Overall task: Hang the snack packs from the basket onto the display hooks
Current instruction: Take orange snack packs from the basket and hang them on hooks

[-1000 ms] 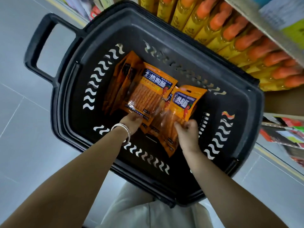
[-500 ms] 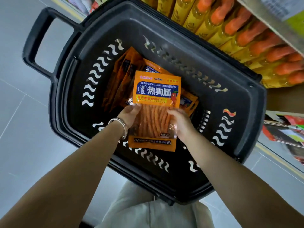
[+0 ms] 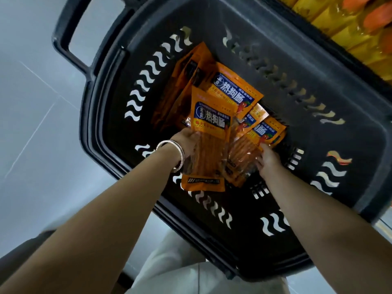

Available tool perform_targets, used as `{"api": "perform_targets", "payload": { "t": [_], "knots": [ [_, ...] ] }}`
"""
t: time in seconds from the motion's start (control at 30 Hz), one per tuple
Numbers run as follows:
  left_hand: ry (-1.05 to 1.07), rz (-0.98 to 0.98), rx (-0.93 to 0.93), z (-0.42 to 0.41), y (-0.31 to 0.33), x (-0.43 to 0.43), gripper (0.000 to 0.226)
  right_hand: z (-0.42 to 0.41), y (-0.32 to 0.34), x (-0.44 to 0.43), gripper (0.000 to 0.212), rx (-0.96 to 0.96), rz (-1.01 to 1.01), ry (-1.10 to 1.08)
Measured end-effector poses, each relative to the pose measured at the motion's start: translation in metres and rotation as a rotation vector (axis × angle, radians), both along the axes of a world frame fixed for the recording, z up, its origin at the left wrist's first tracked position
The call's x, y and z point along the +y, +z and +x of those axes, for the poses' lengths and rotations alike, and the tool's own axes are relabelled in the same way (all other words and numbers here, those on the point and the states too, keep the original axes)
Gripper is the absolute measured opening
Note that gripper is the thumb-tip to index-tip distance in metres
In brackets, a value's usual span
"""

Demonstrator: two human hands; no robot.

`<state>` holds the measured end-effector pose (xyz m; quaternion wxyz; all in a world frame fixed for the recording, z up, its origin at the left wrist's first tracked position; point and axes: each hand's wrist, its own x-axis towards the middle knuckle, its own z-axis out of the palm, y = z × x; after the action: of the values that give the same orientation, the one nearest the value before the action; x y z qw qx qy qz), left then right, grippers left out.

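Grey floor tiles [image 3: 42, 102] and shelved bottles [image 3: 360, 20] edge the basket [image 3: 360, 128]. Half a second ago both hands held one pack [image 3: 209, 145]. Now the left hand [image 3: 186, 141] grips it alone, above the basket. The right hand [image 3: 268, 159] has dropped to a second pack [image 3: 247, 145] lying inside, and I cannot tell whether it grips. Probably several are being gathered before hanging; no hooks are in view.

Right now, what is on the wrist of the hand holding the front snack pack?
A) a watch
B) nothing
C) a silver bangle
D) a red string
C: a silver bangle rings the wrist of the left hand, which grips the front snack pack; the right hand holds another pack.
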<state>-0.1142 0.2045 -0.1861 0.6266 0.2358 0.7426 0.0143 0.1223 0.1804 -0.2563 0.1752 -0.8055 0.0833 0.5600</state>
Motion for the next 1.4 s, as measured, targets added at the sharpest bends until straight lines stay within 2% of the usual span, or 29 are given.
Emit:
{"api": "perform_targets", "payload": {
  "t": [0.1, 0.2, 0.37, 0.5, 0.6, 0.67, 0.73, 0.8, 0.87, 0.9, 1.0, 1.2, 1.27, 1.37, 1.4],
  "knots": [
    [0.047, 0.006, -0.055, 0.003, -0.001, 0.001, 0.017, -0.005, -0.004, 0.003, 0.050, -0.002, 0.004, 0.103],
    [0.072, -0.011, -0.067, 0.003, 0.001, 0.000, 0.010, -0.011, -0.001, 0.003, 0.060, -0.023, 0.054, 0.083],
    [0.243, -0.060, -0.081, 0.003, 0.021, 0.000, 0.028, -0.014, 0.023, -0.002, 0.050, -0.055, 0.150, -0.024],
    [0.300, -0.010, -0.097, 0.003, 0.054, -0.007, 0.019, -0.009, 0.069, -0.014, 0.043, -0.044, 0.260, -0.130],
    [0.283, 0.039, -0.153, 0.003, 0.089, -0.019, 0.017, -0.001, 0.110, -0.029, 0.023, -0.062, 0.309, -0.083],
    [0.325, 0.068, -0.195, 0.005, 0.114, -0.027, 0.018, 0.002, 0.136, -0.041, 0.025, -0.111, 0.329, -0.003],
    [0.342, 0.087, -0.175, 0.007, 0.140, -0.034, 0.038, 0.003, 0.161, -0.057, 0.039, -0.181, 0.358, 0.152],
    [0.291, 0.102, -0.121, 0.008, 0.164, -0.040, 0.067, 0.003, 0.186, -0.073, 0.046, -0.250, 0.394, 0.342],
    [0.263, 0.121, -0.107, 0.010, 0.182, -0.048, 0.088, 0.004, 0.209, -0.090, 0.050, -0.276, 0.437, 0.430],
    [0.275, 0.139, -0.123, 0.012, 0.189, -0.052, 0.091, 0.005, 0.220, -0.099, 0.051, -0.292, 0.482, 0.439],
    [0.295, 0.238, -0.141, 0.020, 0.210, -0.068, 0.083, 0.015, 0.252, -0.126, 0.048, -0.375, 0.621, 0.449],
    [0.149, 0.489, 0.039, 0.055, 0.258, -0.121, 0.063, 0.052, 0.314, -0.188, 0.025, -0.505, 0.967, 0.339],
    [0.154, 0.597, -0.022, 0.079, 0.281, -0.148, 0.049, 0.071, 0.332, -0.214, 0.026, -0.579, 1.006, 0.294],
    [0.181, 0.758, -0.252, 0.123, 0.318, -0.183, 0.011, 0.107, 0.367, -0.251, 0.022, -0.700, 1.075, 0.231],
    [0.192, 0.797, -0.291, 0.136, 0.328, -0.191, 0.008, 0.120, 0.380, -0.264, 0.018, -0.744, 1.103, 0.242]
  ]
}}
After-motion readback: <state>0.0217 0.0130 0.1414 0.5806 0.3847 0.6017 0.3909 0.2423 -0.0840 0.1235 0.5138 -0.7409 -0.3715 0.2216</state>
